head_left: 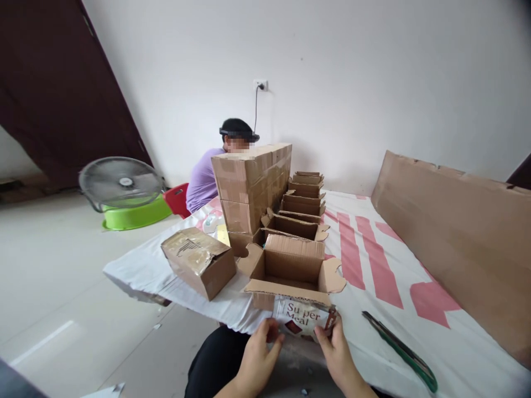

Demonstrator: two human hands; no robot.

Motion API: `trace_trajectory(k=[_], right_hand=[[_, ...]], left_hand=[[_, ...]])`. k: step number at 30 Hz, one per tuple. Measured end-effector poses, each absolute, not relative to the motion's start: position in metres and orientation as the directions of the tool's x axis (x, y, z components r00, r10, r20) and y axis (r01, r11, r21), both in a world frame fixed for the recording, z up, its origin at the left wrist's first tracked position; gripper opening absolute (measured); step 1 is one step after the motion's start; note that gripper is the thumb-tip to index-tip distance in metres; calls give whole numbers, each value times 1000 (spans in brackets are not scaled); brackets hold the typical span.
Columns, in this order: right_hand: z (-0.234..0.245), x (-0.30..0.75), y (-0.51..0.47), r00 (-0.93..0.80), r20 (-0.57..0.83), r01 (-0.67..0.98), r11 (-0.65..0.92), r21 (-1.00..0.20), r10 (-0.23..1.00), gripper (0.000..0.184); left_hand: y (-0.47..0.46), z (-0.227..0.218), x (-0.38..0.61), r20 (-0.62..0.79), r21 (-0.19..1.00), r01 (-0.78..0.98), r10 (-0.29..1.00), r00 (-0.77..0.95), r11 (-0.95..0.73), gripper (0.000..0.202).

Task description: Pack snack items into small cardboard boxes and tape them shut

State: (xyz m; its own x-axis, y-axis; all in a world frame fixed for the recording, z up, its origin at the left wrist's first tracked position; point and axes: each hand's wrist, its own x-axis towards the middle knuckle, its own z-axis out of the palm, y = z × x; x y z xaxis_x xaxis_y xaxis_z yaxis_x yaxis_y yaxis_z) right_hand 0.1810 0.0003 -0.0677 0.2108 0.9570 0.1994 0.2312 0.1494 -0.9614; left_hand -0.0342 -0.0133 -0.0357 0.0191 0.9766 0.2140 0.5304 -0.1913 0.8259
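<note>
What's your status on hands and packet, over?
Left hand and right hand both pinching the Super Meal packet. Open carton just behind it, flaps spread. Green cutter lies off to the right, apart.

The packet (301, 319) is glossy printed film. The open box (292, 271) is matt brown corrugated cardboard, rough along its cut flaps. The closed box (198, 260) carries shiny, wrinkled tape (188, 246). The table cover (373, 265) is smooth white sheeting with pink print. The fan (120, 182) has a metal wire grille. The floor (50, 287) is smooth and shiny.
</note>
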Motion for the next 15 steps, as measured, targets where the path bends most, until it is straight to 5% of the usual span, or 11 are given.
trace_trajectory(k=[3,6,11,15], right_hand=[[-74,179,2,163,216,283,165,-945,963,61],[-76,180,-1,158,231,350,164,-922,960,56],[-76,179,-6,171,251,387,169,-906,953,47],[-77,179,-5,189,256,411,161,-898,948,47]], left_hand=[[-10,-38,-33,264,812,533,964,24,-236,12],[-4,-33,-41,475,721,587,879,-34,-367,6],[15,0,-77,839,504,722,469,-277,-475,27],[38,24,-96,788,452,697,615,-20,-556,30]])
